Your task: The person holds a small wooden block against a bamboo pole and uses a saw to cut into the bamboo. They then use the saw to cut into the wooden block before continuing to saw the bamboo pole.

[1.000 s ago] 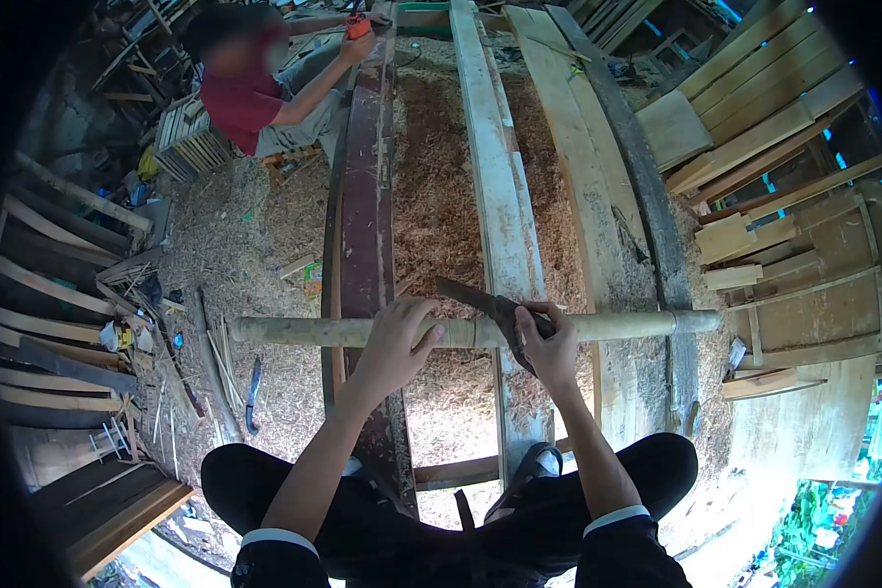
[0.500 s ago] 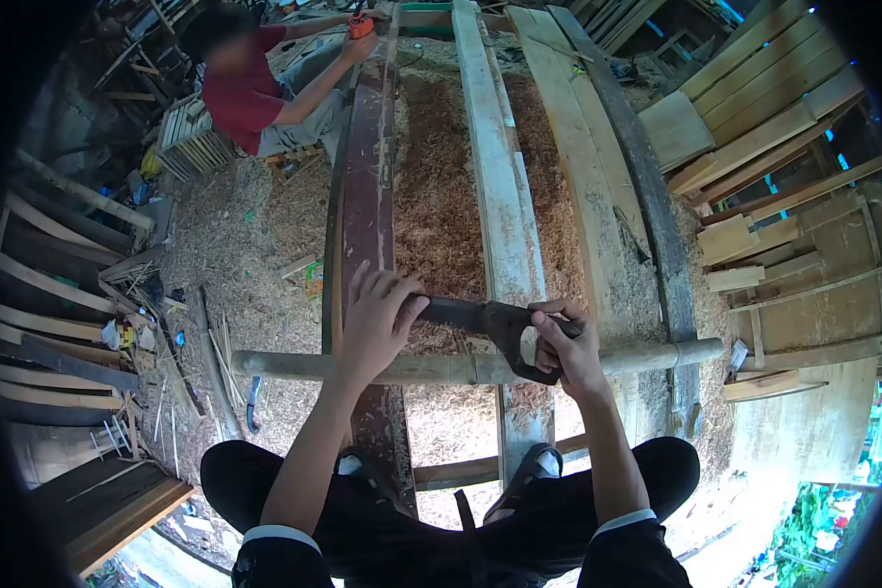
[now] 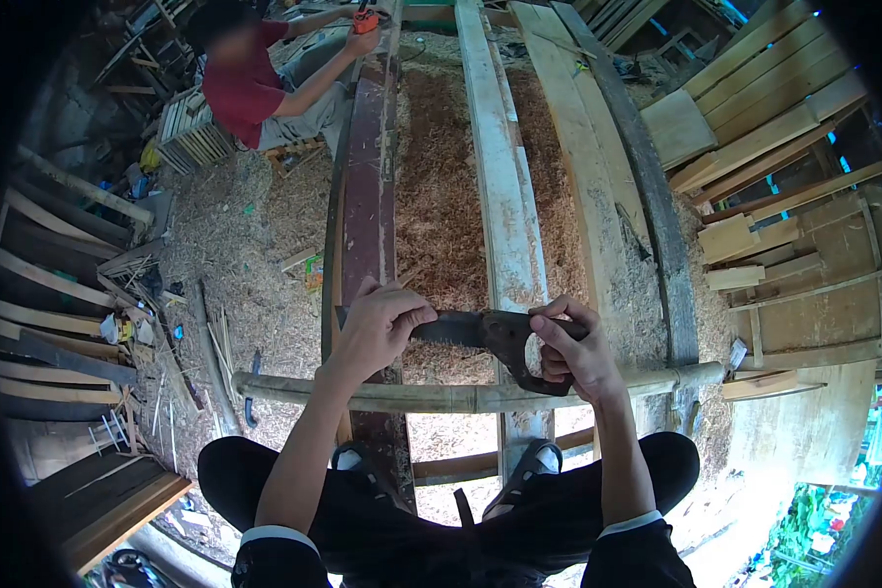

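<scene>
A handsaw (image 3: 451, 329) with a dark blade and a dark looped handle is held level across my lap, above a bamboo pole (image 3: 441, 397). My right hand (image 3: 576, 345) is closed round the handle, thumb on top. My left hand (image 3: 377, 328) pinches the blade between thumb and fingers, hiding part of it. Below and beyond the saw run a dark red board (image 3: 365, 196) and a white-painted board (image 3: 505, 196).
A co-worker in a red shirt (image 3: 240, 83) sits at the upper left with an orange tool (image 3: 365, 22). Pale planks (image 3: 598, 176) lie to the right. Stacked timber (image 3: 784, 78) leans at the far right. Wood shavings (image 3: 245, 216) cover the ground.
My left hand has slid slightly right along the blade, and its fingers have closed more. The saw has shifted slightly down at the handle end.
</scene>
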Tool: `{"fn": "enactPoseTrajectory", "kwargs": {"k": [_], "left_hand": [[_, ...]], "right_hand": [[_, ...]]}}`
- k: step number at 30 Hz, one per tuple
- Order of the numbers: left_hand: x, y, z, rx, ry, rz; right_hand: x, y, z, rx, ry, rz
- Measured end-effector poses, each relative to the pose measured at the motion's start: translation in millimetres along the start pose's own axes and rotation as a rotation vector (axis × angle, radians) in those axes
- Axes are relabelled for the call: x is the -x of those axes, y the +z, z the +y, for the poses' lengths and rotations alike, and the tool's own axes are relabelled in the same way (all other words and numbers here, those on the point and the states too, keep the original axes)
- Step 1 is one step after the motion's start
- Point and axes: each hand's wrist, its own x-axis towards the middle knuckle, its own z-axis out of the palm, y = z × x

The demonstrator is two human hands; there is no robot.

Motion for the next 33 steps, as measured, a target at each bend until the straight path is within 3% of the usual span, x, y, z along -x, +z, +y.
{"fn": "enactPoseTrajectory", "kwargs": {"k": [6,8,13,14,16,18,23,33], "left_hand": [[-5.0,-4.9,3.2,-0.100,0.036,0.033],[-11.9,-0.1,-1.3,-0.024,0.037,0.156],[-15.0,-5.7,15.2,-0.146,-0.047,0.141],[-12.9,-1.6,11.9,-0.121,-0.077,0.134],[-7.6,2.4,15.0,-0.091,-0.128,0.122],[-5.7,1.7,16.0,-0.060,-0.183,0.106],[-9.8,-4.4,17.8,-0.164,-0.056,0.093],[-3.5,-7.2,12.6,-0.136,-0.098,0.070]], "right_hand": [[1.5,3.9,3.4,-0.011,-0.006,0.013],[1.4,4.9,9.3,0.005,-0.051,0.016],[12.9,14.1,0.6,-0.539,-0.041,-0.037],[11.9,12.2,1.4,-0.539,-0.043,-0.036],[8.1,7.0,4.9,-0.219,0.028,-0.042],[9.3,7.4,9.3,-0.238,0.068,-0.037],[7.5,9.4,16.9,-0.179,0.076,0.042],[13.3,18.1,6.4,-0.154,0.078,0.010]]}}
